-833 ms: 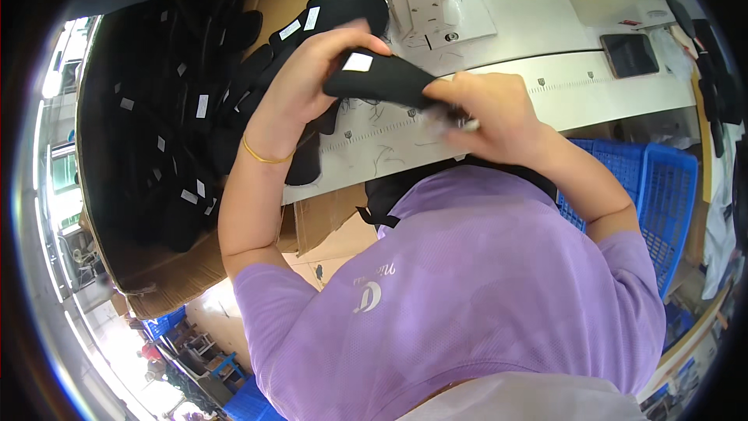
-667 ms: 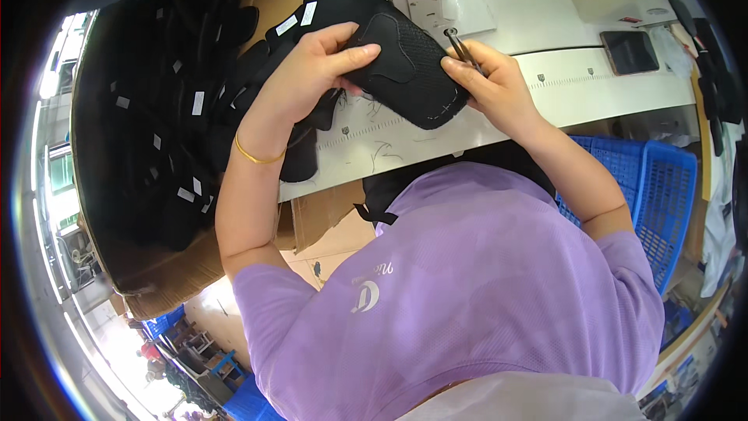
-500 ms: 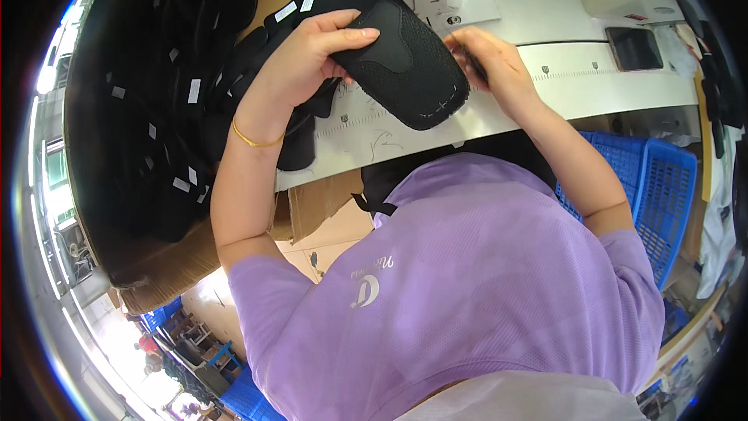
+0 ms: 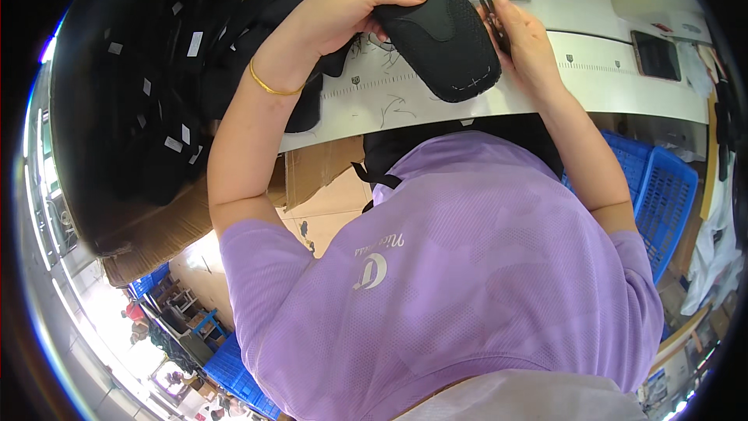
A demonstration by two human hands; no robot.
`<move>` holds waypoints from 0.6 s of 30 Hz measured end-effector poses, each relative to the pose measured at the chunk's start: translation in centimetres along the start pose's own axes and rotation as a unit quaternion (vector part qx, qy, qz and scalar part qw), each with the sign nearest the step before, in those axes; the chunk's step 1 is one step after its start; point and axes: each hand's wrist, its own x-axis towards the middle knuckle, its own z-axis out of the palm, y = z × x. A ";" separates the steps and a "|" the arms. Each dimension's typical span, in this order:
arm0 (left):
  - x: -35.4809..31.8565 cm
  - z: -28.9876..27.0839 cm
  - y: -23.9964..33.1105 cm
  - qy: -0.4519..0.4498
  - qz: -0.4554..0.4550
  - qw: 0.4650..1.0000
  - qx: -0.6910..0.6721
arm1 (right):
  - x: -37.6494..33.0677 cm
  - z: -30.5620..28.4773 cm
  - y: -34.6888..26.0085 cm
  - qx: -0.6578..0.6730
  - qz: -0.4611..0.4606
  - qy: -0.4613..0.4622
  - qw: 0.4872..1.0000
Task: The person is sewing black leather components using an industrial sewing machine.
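Note:
A black padded fabric piece point(image 4: 444, 51), rounded at its near end with pale stitch marks along that edge, is held tilted above the white table. My left hand point(image 4: 354, 1) is closed on its upper left side, thumb on top and fingers underneath. To the right of the piece, my right hand point(image 4: 530, 43) is closed around dark thread snips point(image 4: 494, 22), their tips pointing up and away from me. The snips are close to the right edge of the piece; whether they touch it I cannot tell.
A white worktable point(image 4: 596, 82) with a printed ruler strip runs across the top. On it lie loose threads point(image 4: 397, 111) and a dark phone point(image 4: 656, 56). At left, black pieces with white labels point(image 4: 193, 44) fill a cardboard box point(image 4: 148, 253). Blue crates point(image 4: 666, 195) stand at right.
Both hands and the black piece have shifted up and slightly right in the view. The snips in my right hand now point upward and show more plainly.

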 end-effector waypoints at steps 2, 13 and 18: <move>0.4 0.0 -0.3 -0.006 -0.010 1.000 0.001 | -0.3 0.1 0.0 -0.018 0.010 0.031 0.999; 3.9 -9.4 -2.5 0.350 0.103 0.755 0.545 | 5.0 -11.7 -11.5 -0.251 -0.061 0.085 0.962; 7.2 -9.8 -3.7 0.365 0.053 0.735 0.569 | 7.9 -7.8 -12.9 -0.287 -0.195 0.132 0.929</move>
